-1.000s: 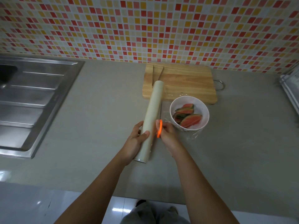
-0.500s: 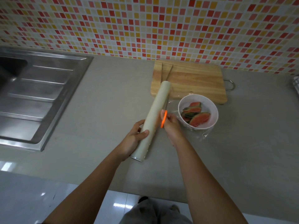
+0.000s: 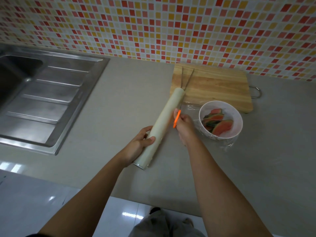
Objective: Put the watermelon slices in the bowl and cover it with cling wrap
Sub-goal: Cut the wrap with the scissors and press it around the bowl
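Note:
A white bowl (image 3: pixel 238 124) holds several watermelon slices (image 3: pixel 217 123) on the grey counter, with clear cling film (image 3: pixel 189 107) stretched over it and bunched at its right side. The film runs left to a long pale cling wrap roll (image 3: pixel 168 117) lying diagonally. My left hand (image 3: pixel 141 145) grips the roll near its close end. My right hand (image 3: pixel 184 125) holds a small orange cutter (image 3: pixel 177 118) against the film between roll and bowl.
A wooden cutting board (image 3: pixel 217 84) with metal tongs (image 3: pixel 187 78) lies behind the bowl by the tiled wall. A steel sink (image 3: pixel 42 100) with a drainboard fills the left. The counter's front edge runs close to my arms.
The orange cutter in my right hand has slid along the roll away from me. The camera view has shifted, so everything sits further right in the frame.

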Tool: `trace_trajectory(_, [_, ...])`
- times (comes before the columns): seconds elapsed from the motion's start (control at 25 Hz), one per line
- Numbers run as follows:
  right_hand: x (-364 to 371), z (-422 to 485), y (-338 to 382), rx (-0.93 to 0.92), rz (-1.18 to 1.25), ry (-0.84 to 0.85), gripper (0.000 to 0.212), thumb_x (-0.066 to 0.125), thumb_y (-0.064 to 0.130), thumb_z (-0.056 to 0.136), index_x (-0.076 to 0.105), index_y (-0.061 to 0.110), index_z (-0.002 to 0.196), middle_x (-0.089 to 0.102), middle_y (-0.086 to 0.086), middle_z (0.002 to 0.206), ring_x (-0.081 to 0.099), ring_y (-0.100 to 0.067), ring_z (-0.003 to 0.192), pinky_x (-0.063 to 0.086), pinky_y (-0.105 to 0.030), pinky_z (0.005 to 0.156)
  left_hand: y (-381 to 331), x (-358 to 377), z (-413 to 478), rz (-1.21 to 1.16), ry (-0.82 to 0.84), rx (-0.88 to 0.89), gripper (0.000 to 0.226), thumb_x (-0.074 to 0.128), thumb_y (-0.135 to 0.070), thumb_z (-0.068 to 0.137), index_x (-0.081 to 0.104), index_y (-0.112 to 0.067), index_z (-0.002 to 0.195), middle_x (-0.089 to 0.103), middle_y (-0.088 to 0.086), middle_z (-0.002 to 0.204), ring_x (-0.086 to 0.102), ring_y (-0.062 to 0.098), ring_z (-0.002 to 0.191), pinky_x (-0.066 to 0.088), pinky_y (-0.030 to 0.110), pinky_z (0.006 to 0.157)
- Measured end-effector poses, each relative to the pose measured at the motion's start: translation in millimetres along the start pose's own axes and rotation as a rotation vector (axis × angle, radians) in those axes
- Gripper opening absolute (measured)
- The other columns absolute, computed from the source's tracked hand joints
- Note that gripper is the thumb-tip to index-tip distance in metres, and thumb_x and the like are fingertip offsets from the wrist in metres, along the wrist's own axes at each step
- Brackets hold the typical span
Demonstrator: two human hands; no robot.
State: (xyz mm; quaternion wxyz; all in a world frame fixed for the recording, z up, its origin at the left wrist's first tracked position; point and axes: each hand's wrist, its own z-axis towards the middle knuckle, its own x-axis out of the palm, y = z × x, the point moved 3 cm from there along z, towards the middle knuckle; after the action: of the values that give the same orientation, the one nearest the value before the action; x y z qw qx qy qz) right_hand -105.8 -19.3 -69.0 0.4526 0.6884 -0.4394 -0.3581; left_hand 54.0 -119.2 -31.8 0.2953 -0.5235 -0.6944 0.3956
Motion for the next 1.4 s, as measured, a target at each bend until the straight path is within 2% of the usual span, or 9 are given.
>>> trace_trajectory(0.2, [1, 6, 2, 0.036, 0.028, -0.005, 0.049, 0.051, 0.043, 0.091, 0.033, 0.021, 0.051, 0.030, 0.012, 0.045, 0.029, -0.007, 0.052, 0.027, -0.021, 0.054, 4, -9, -3, -0.003, 0.025, -0.019, 0.038, 0.053, -0.025, 0.092, 0.044, -0.038, 0.127, 0.048, 0.016, 0.125, 0.059, 0.016, 0.087, 0.053, 0.019, 0.062])
trace_trajectory(0.36, [2, 8, 2, 0.030, 0.008, -0.034, 0.044, 0.049, 0.040, 0.093, 0.038, 0.020, 0.056, 0.036, 0.001, 0.055, 0.035, -0.011, 0.054, 0.030, -0.025, 0.057, 8, -16, -4, -0.016, 0.017, -0.016, 0.034, 0.048, -0.021, 0.095, 0.046, -0.039, 0.124, 0.048, 0.018, 0.126, 0.061, 0.014, 0.083, 0.052, 0.018, 0.059])
trace_trajectory(0.56, [7, -7, 7, 0.098, -0.008, -0.006, 0.055, 0.052, 0.048, 0.089, 0.032, 0.022, 0.045, 0.030, 0.000, 0.048, 0.032, -0.013, 0.047, 0.027, -0.025, 0.055, 8, -23, -3, -0.004, 0.007, -0.012, 0.038, 0.055, -0.029, 0.089, 0.046, -0.039, 0.125, 0.052, 0.012, 0.121, 0.062, 0.013, 0.084, 0.052, 0.018, 0.059])
trace_trajectory(0.68, [8, -22, 10, -0.002, -0.179, 0.015, 0.049, 0.051, 0.043, 0.091, 0.038, 0.019, 0.050, 0.036, 0.011, 0.042, 0.038, -0.002, 0.040, 0.031, -0.018, 0.046, 7, -25, -1, 0.007, -0.085, 0.035, 0.046, 0.055, -0.040, 0.077, 0.047, -0.042, 0.123, 0.055, 0.002, 0.108, 0.062, 0.008, 0.081, 0.052, 0.020, 0.063])
trace_trajectory(0.88, [20, -52, -8, -0.090, -0.522, -0.057, 0.033, 0.051, 0.035, 0.091, 0.055, 0.005, 0.078, 0.050, -0.009, 0.070, 0.058, -0.032, 0.073, 0.035, -0.031, 0.061, 9, -21, 9, 0.009, -0.191, 0.100, 0.056, 0.053, -0.041, 0.077, 0.046, -0.033, 0.133, 0.058, 0.000, 0.118, 0.059, 0.018, 0.104, 0.046, 0.034, 0.089])
trace_trajectory(1.04, [22, -61, -10, -0.076, -0.251, -0.032, 0.035, 0.058, 0.037, 0.088, 0.058, 0.004, 0.077, 0.056, -0.004, 0.067, 0.056, -0.016, 0.062, 0.034, -0.024, 0.056, 8, -27, 7, -0.010, -0.145, 0.121, 0.053, 0.053, -0.039, 0.079, 0.049, -0.032, 0.131, 0.062, -0.002, 0.115, 0.061, 0.011, 0.097, 0.044, 0.028, 0.079])
trace_trajectory(1.16, [25, -55, -5, -0.089, -0.110, 0.049, 0.040, 0.057, 0.041, 0.089, 0.048, 0.018, 0.056, 0.039, 0.005, 0.052, 0.037, 0.001, 0.044, 0.030, -0.017, 0.049, 7, -30, 7, -0.006, -0.124, 0.124, 0.052, 0.053, -0.039, 0.080, 0.048, -0.032, 0.131, 0.062, -0.003, 0.115, 0.063, 0.007, 0.094, 0.046, 0.025, 0.078])
trace_trajectory(1.28, [22, -34, 8, -0.074, -0.066, 0.096, 0.053, 0.050, 0.054, 0.085, 0.034, 0.023, 0.046, 0.027, 0.003, 0.051, 0.027, -0.007, 0.046, 0.025, -0.021, 0.049, 6, -31, 3, 0.002, -0.105, 0.123, 0.046, 0.053, -0.035, 0.085, 0.048, -0.033, 0.130, 0.061, -0.006, 0.110, 0.064, -0.003, 0.085, 0.047, 0.014, 0.067])
trace_trajectory(1.4, [21, -10, 21, 0.026, -0.031, 0.144, 0.046, 0.051, 0.061, 0.080, 0.034, 0.025, 0.055, 0.031, -0.005, 0.061, 0.036, -0.017, 0.062, 0.032, -0.029, 0.068, 6, -33, 0, -0.007, -0.102, 0.101, 0.042, 0.052, -0.033, 0.089, 0.047, -0.033, 0.131, 0.060, -0.004, 0.112, 0.063, 0.004, 0.089, 0.046, 0.020, 0.070])
